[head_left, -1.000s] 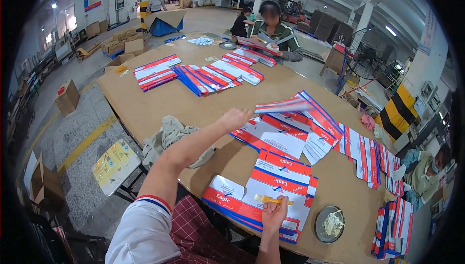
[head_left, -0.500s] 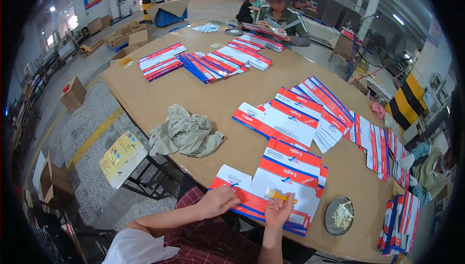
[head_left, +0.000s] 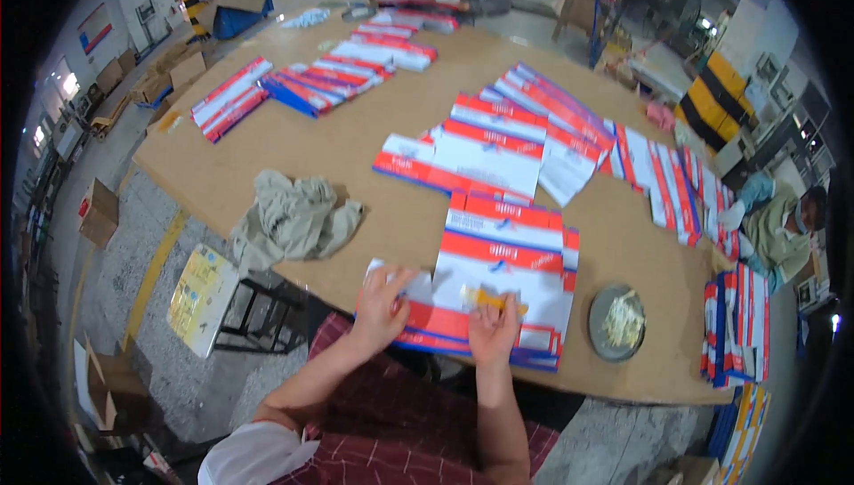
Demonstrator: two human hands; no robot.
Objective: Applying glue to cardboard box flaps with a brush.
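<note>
Your left hand (head_left: 381, 300) lies flat, fingers spread, on the near left corner of the stack of flat red, white and blue cartons (head_left: 498, 285) at the table's (head_left: 267, 142) front edge, pinning the top sheet down. Your right hand (head_left: 492, 329) is closed around a small yellow tool (head_left: 492, 299), its tip resting on the white middle of that same sheet. From this, you look to be working glue or a crease along the top carton, with the sheet steadied but the stroke only begun. The next move likely calls for a steady pull of the tool across the panel while your left hand keeps the sheet from sliding on those beneath it. The round dish (head_left: 616, 322) with pale paste sits just right of the stack, near your right hand. A crumpled grey cloth (head_left: 294, 216) lies to the left, apart from the cartons. More carton stacks (head_left: 498, 133) spread further back.
</note>
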